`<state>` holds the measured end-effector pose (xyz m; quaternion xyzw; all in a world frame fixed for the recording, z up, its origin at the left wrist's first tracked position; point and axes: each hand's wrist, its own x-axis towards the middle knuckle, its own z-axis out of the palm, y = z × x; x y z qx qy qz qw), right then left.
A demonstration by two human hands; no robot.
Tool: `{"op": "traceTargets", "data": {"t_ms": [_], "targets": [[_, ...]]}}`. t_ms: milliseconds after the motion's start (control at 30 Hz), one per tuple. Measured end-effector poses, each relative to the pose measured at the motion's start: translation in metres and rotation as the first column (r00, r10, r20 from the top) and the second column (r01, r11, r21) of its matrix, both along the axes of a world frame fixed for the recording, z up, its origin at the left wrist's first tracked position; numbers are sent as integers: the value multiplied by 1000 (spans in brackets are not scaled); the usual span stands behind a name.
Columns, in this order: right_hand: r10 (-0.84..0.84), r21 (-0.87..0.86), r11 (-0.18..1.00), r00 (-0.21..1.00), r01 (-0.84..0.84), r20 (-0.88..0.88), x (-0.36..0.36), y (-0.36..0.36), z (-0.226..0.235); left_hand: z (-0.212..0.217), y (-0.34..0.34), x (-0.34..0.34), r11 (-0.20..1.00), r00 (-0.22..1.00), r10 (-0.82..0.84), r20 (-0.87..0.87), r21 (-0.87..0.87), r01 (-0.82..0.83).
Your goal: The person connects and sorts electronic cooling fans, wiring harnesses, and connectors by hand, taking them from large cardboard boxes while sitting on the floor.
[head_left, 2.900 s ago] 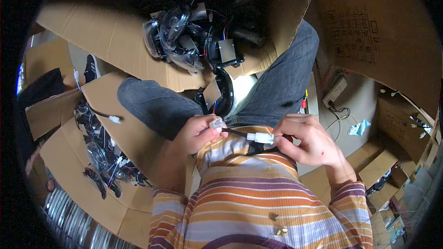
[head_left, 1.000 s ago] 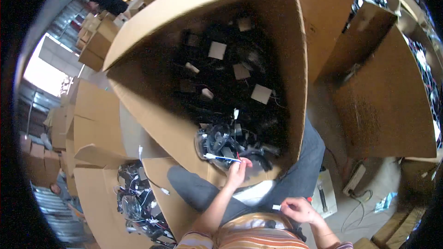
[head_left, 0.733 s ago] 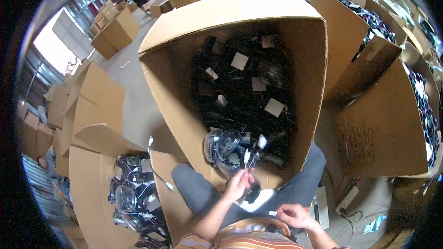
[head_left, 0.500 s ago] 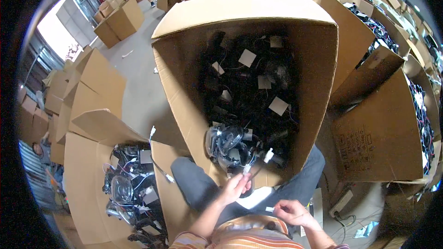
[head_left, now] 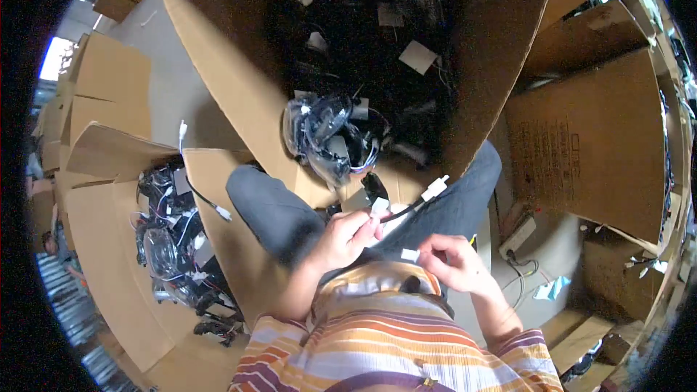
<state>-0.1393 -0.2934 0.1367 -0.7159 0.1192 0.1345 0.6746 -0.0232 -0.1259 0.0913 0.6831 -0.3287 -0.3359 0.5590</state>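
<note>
My left hand [head_left: 347,239] is closed on a white plug connector [head_left: 380,207], held between thumb and fingers above my lap. From beside it a short black cable runs right to another white connector [head_left: 435,189], which hangs over my right thigh. My right hand [head_left: 451,261] pinches a small white connector [head_left: 410,254], pointing left toward my left hand. The wire behind that piece is hidden by the fingers. Just beyond my hands, in the large cardboard box [head_left: 225,80], lies a clear plastic-covered part with wires [head_left: 327,134].
Black wired parts with white tags [head_left: 418,56] fill the large box. At left, an open carton [head_left: 102,247] holds similar parts [head_left: 170,247]; a black cable with white ends [head_left: 200,192] hangs over its edge. Another carton [head_left: 588,145] and a power strip [head_left: 518,238] are at right.
The view has tilted down, so boxes and legs sit higher in the picture. The loose connector has swung to the right of my left hand. Both hands keep their hold.
</note>
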Motion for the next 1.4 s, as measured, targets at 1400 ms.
{"op": "traceTargets", "data": {"t_ms": [1400], "targets": [[-312, -7, 950, 950, 312, -30, -44, -65, -31, -26, -22, -5, 991, 975, -62, -215, 101, 86]]}}
